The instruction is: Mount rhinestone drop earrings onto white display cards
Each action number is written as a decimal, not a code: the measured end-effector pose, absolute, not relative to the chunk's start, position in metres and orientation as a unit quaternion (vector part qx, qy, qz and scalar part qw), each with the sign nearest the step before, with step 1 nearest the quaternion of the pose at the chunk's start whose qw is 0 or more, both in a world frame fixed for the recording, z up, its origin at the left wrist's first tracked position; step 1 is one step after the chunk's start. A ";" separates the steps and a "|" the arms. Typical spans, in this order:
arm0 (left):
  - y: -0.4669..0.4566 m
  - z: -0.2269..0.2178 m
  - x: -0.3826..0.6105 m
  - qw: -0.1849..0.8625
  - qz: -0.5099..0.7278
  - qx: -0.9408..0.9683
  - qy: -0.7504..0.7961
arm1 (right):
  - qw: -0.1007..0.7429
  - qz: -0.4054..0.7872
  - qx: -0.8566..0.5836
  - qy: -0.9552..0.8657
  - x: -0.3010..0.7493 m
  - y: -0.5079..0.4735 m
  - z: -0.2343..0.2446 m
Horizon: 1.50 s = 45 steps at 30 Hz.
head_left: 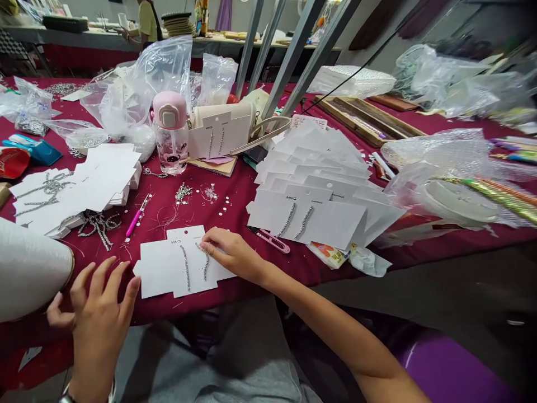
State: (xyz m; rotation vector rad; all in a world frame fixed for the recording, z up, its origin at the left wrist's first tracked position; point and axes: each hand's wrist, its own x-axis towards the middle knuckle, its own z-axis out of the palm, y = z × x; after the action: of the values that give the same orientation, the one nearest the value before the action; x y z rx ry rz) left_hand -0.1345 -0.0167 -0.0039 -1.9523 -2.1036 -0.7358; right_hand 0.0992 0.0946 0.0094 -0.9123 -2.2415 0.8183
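Note:
A white earring card [168, 274], printed MNG, lies near the table's front edge with two silver rhinestone strands on it. The left strand [185, 268] hangs almost straight; the right earring [205, 266] is slightly curved. My right hand [232, 252] pinches at the top of that right earring, its fingertips partly hiding it. Left of the card, my left hand [100, 305] is held with fingers spread and nothing in it. A pink pen-like tool [136, 221] lies behind the card, near a small pile of silver chain pieces [183, 193].
Finished-looking cards [310, 168] lie in an overlapping heap at right, with pink scissors-like snips [272, 240] before them. Blank cards [100, 173] are stacked at left beside a large white roll [29, 268]. A pink-lidded bottle [170, 134] stands behind; metal bars [289, 61] rise beyond.

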 end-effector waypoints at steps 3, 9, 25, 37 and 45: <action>-0.028 -0.002 -0.121 0.148 -0.215 -0.646 -0.718 | 0.307 0.312 -0.348 -0.829 0.102 0.097 0.009; -0.035 -0.007 -0.080 0.182 -0.259 -0.748 -0.583 | 0.308 0.285 -0.323 -0.848 0.102 0.094 0.013; -0.026 -0.022 -0.071 0.157 -0.246 -0.806 -0.515 | 0.305 0.239 -0.478 -0.789 0.131 0.084 0.013; -0.028 -0.032 -0.071 0.197 -0.247 -0.794 -0.520 | 0.307 0.365 -0.489 -0.730 0.111 0.078 0.014; -0.027 -0.033 -0.072 0.208 -0.249 -0.796 -0.511 | 0.098 0.186 -0.573 -0.792 0.067 0.078 0.019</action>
State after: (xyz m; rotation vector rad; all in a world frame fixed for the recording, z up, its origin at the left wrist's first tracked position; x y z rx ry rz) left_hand -0.0715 -0.0274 -0.0330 -2.2160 -1.4221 -0.6934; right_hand 0.0665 0.0775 0.0189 -1.6945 -2.3454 0.5501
